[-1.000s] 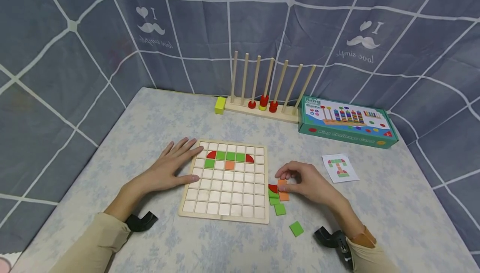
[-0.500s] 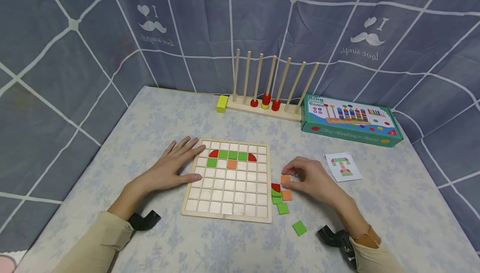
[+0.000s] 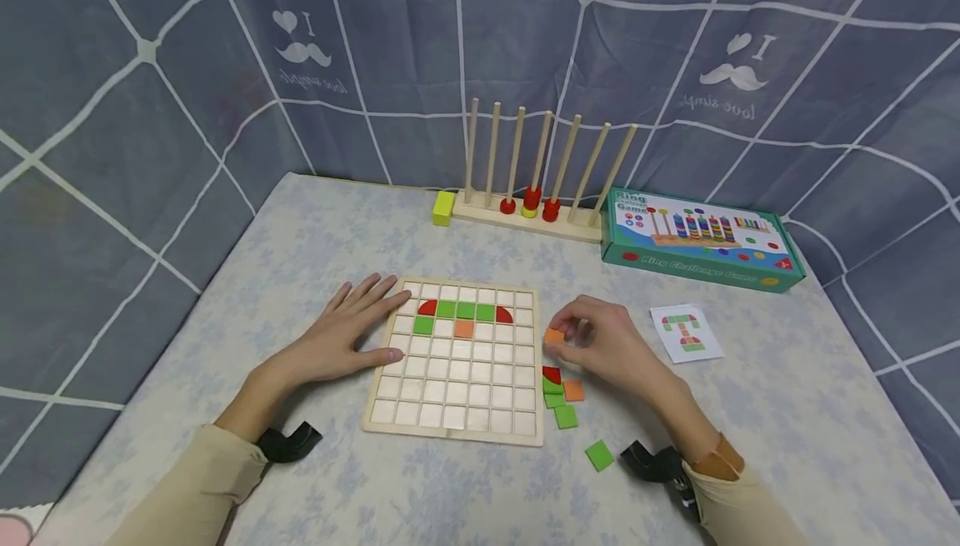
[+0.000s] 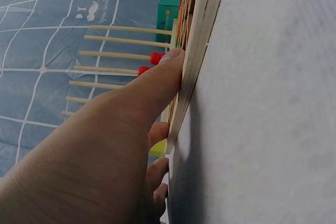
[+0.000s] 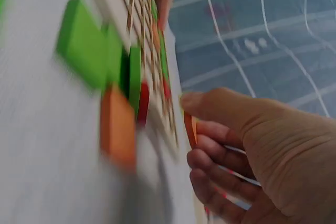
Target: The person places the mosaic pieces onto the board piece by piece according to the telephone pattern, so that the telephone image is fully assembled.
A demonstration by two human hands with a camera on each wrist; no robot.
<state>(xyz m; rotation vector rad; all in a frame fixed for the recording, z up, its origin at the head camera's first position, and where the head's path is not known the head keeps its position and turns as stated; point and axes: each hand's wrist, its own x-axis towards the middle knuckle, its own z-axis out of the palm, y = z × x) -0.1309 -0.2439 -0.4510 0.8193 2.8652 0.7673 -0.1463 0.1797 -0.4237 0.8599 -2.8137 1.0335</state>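
Observation:
My right hand (image 3: 611, 342) pinches an orange square tile (image 3: 553, 337) between thumb and fingers, just off the right edge of the wooden grid board (image 3: 453, 434). In the right wrist view that orange tile (image 5: 190, 128) stands edge-on between the fingertips. My left hand (image 3: 341, 333) rests with spread fingers on the board's left edge, thumb on the frame. Set in the grid are two red quarter-round tiles, several green squares (image 3: 465, 311) and one orange square (image 3: 463, 328). Beside the board lie a red-and-green tile (image 3: 552, 378), loose green tiles (image 3: 566, 417) and another orange tile (image 3: 573, 390).
A printed pattern card (image 3: 687, 333) lies right of my right hand. At the back stand a peg rack (image 3: 525, 221) with red and yellow rings, a yellow block (image 3: 443, 208) and a green game box (image 3: 701, 240). A lone green tile (image 3: 599, 455) lies nearer the front.
My right hand has picked the upper orange tile off the table and moved it left and slightly away, toward the board. The left hand stays in place.

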